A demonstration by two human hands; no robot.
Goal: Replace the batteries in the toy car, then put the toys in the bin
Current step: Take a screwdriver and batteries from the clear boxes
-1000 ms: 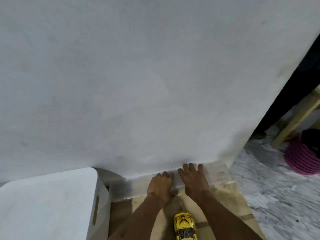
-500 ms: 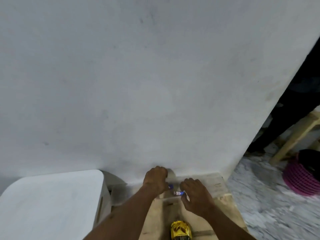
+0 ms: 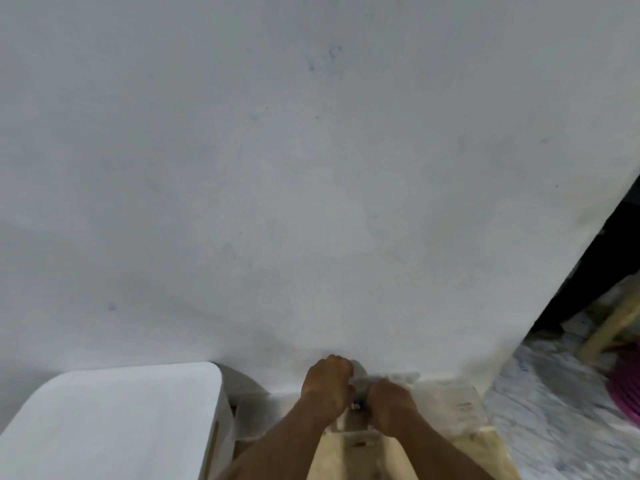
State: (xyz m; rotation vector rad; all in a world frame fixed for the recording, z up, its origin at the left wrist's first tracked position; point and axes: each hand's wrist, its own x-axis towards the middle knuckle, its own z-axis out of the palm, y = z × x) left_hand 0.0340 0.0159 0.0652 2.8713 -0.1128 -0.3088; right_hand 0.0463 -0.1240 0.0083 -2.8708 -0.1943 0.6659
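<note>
- Well, a white wall [image 3: 311,168] takes up most of what I can see, plain apart from a few faint marks.
- A white box [image 3: 114,420] with rounded corners stands low on the left against the wall. There is a narrow slot in its side.
- A grey mottled floor [image 3: 554,410] runs along the right.
- A pale wooden table [image 3: 478,445] sits between box and floor, its far edge meeting the wall.
- A dark opening [image 3: 602,265] shows past the wall's right edge.
- A wooden leg [image 3: 616,323] slants across the floor below that opening.
- A pink basket [image 3: 627,393] is cut off at the right edge, near the leg.
- Two bare forearms reach in from the bottom over the table.
- The left hand [image 3: 327,382] is at the foot of the wall, knuckles up and fingers curled under. I cannot tell whether anything is inside it.
- The right hand [image 3: 393,403] is just beside it, a little nearer the person. Its fingers are curled in too.
- A battery [image 3: 358,406], small, blue and white and blurred, shows in the gap between the two hands at the table's far edge. I cannot tell which hand pinches it.
</note>
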